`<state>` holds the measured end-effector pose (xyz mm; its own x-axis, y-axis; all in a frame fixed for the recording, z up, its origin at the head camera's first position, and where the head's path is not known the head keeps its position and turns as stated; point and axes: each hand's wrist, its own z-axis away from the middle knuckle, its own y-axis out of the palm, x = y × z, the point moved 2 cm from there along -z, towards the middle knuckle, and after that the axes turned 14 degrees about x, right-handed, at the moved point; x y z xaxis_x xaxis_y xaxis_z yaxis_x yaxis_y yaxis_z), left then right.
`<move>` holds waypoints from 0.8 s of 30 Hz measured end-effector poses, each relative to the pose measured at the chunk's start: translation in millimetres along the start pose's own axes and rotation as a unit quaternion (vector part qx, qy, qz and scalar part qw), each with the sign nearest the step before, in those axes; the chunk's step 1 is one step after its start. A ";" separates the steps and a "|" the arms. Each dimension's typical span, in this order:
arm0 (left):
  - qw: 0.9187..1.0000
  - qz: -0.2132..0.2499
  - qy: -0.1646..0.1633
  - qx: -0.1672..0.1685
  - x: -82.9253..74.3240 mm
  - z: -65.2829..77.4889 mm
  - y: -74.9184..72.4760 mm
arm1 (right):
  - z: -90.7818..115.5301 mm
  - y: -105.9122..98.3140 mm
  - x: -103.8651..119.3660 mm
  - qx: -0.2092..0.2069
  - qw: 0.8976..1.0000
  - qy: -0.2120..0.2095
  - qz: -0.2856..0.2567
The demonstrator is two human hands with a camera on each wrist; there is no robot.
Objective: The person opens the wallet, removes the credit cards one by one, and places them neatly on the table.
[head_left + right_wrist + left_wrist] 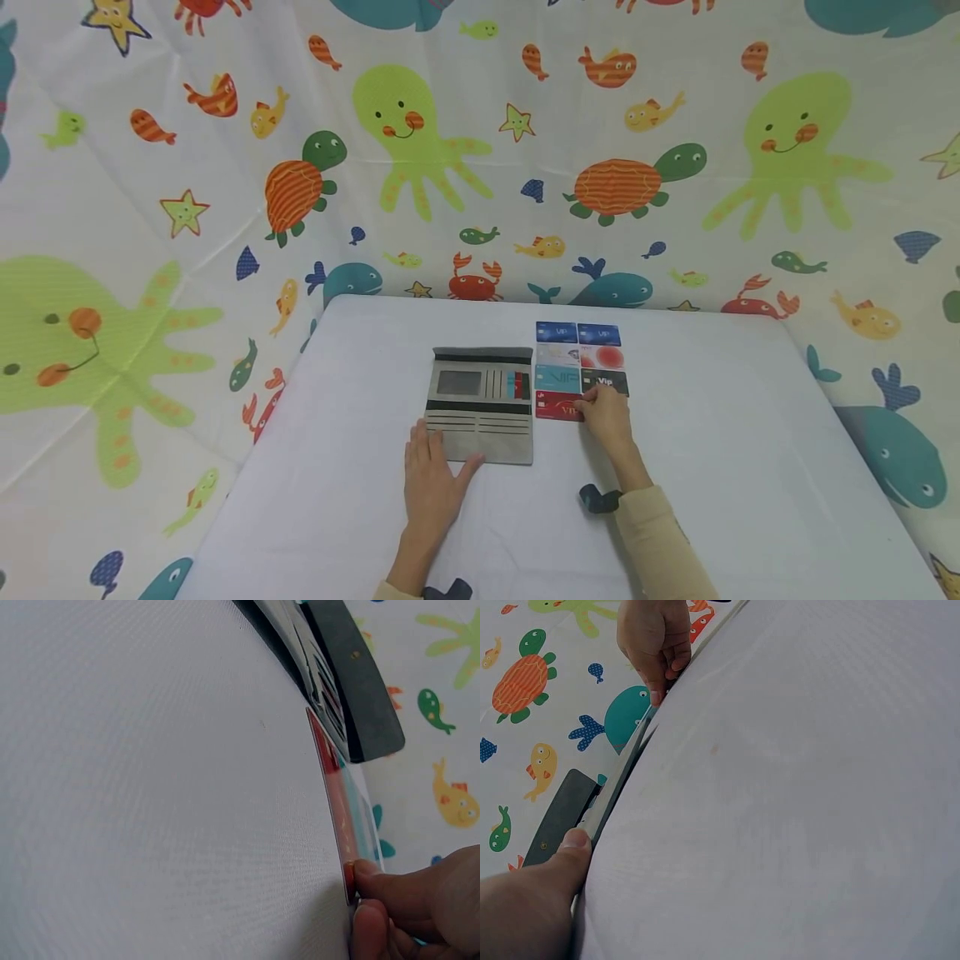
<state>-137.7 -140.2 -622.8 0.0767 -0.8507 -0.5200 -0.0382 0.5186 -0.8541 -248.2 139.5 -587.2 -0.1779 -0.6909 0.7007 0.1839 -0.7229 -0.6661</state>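
A grey wallet (504, 448) lies unfolded on the white table, with card slots, a clear window and a few cards showing at its right side. My left hand (435, 492) rests at the wallet's lower left corner, fingers straight; its thumb (571, 851) lies along the near edge. To the wallet's right, a red VIP card (553, 405) sits at the bottom of two columns of cards. My right hand (609, 421) pinches the right end of this card, thumb on top in the right wrist view. The black Vip card (618, 382) is just above those fingers.
Above the red card lie a teal VIP card (558, 378), a pale card (557, 355), a white card with red circles (603, 357) and two blue VIP cards (557, 332). A cloth (450, 250) printed with sea animals hangs behind the white table (735, 467).
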 end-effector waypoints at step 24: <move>1.000 -0.004 -0.007 0.011 0.4 0.7 1.1 | 4.5 -3.1 7.2 0.012 1.000 -0.019 -0.016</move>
<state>-137.0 -139.8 -623.9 0.0916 -0.8533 -0.5133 -0.0147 0.5142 -0.8575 -245.7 136.8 -578.9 -0.1477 -0.6663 0.7309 0.2014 -0.7438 -0.6374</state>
